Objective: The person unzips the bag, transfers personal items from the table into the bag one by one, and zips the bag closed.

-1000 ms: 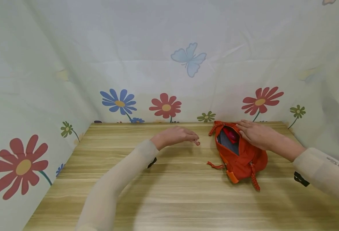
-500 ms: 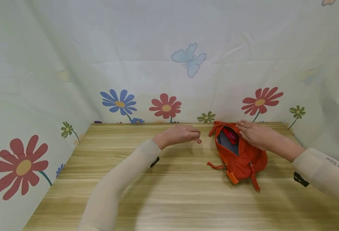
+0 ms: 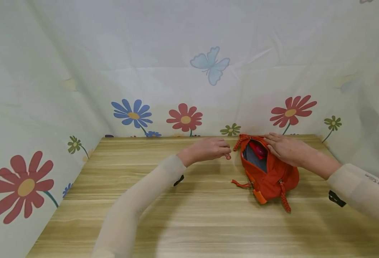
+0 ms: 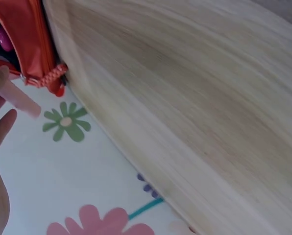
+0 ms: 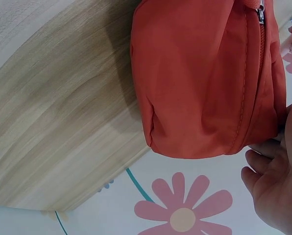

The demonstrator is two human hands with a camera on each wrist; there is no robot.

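A small orange-red zip bag [image 3: 281, 179] with braided zipper pulls lies on the table, its mouth unzipped and facing left. Inside, against a grey lining, a shiny red-pink item [image 3: 258, 150] shows. My right hand [image 3: 289, 150] holds the far right edge of the mouth; in the right wrist view its fingers [image 5: 263, 169] bend round the fabric. My left hand [image 3: 207, 148] is just left of the opening, above the table, and grips a slim pale pink tube [image 4: 21, 99]. Only the tube's round end pokes out below the fingers in the head view.
The wood-grain table [image 3: 189, 211] meets a white cloth backdrop [image 3: 163, 82] printed with flowers and a butterfly. Another braided pull [image 3: 240, 184] sticks out leftward from the bag onto the table. Black wrist straps hang under both sleeves.
My left hand has moved slightly right with the pink tube, closer to the bag's mouth. My right hand and the bag have stayed where they were.
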